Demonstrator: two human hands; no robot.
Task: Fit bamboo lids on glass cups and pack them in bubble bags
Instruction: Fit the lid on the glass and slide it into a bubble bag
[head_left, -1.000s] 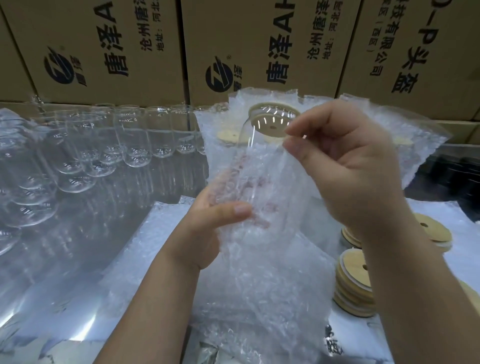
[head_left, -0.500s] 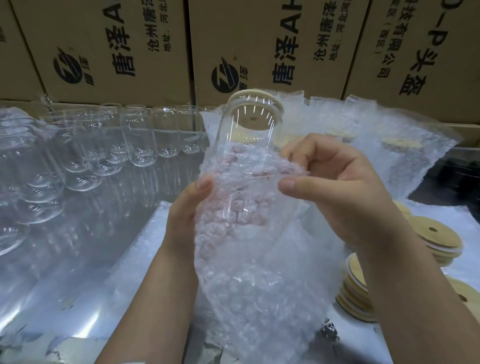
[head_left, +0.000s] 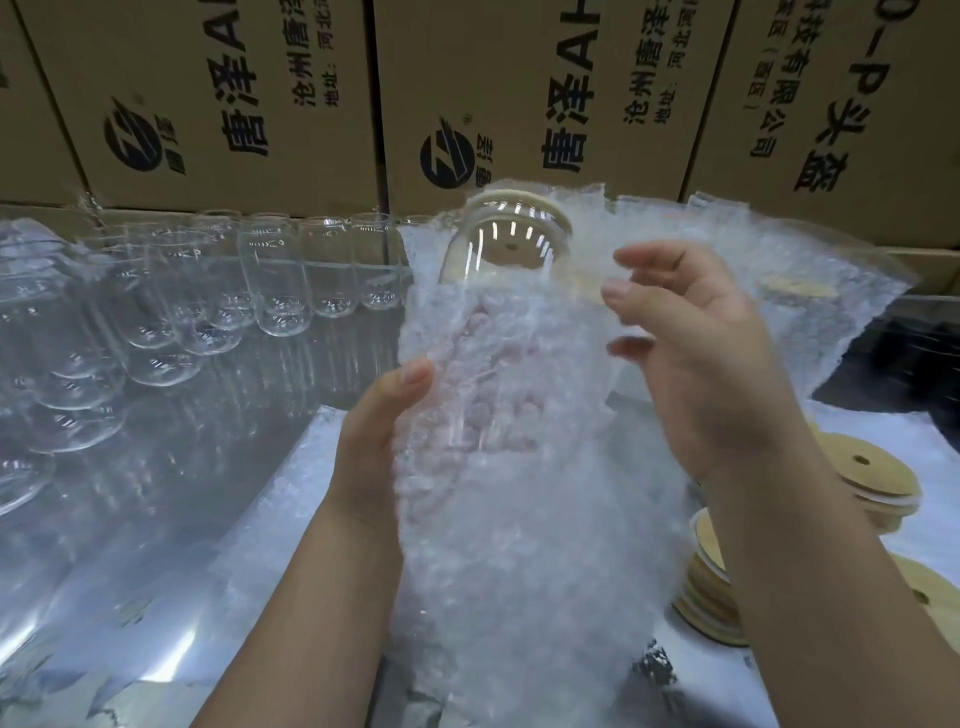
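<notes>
Bagging is the step in hand. The bubble bag (head_left: 519, 545) stands tall in the middle of the view. The glass cup (head_left: 488, 254) is sunk in it base first, and only the cup's shoulder and the bamboo lid (head_left: 524, 198) fitted on its far end stand clear of the bag's mouth. The left grip (head_left: 374, 431) clasps the bagged cup from the side, with the thumb on the near face and the fingers showing pink through the bubbles behind. The right grip (head_left: 701, 353) is released, its fingers loosely spread just beside the bag's mouth. It is blurred, so I cannot tell whether a fingertip touches the film.

By my reading the lid is on and the cup is most of the way in. The next move calls for drawing the bag's edge up over the lid, or letting the cup slide deeper. The left clasp should stay firm, because glass inside slick film could slip.

Cardboard cartons (head_left: 234, 93) printed with Chinese characters wall off the back. The surface (head_left: 156, 519) is covered in glossy clear sheeting that throws back the light. A heap of bubble wrap (head_left: 779, 322) lies behind the right grip. Empty glasses (head_left: 275, 280) stand in rows at the left and back. Loose lid stacks (head_left: 872, 478) sit at the right, near the forearm.
</notes>
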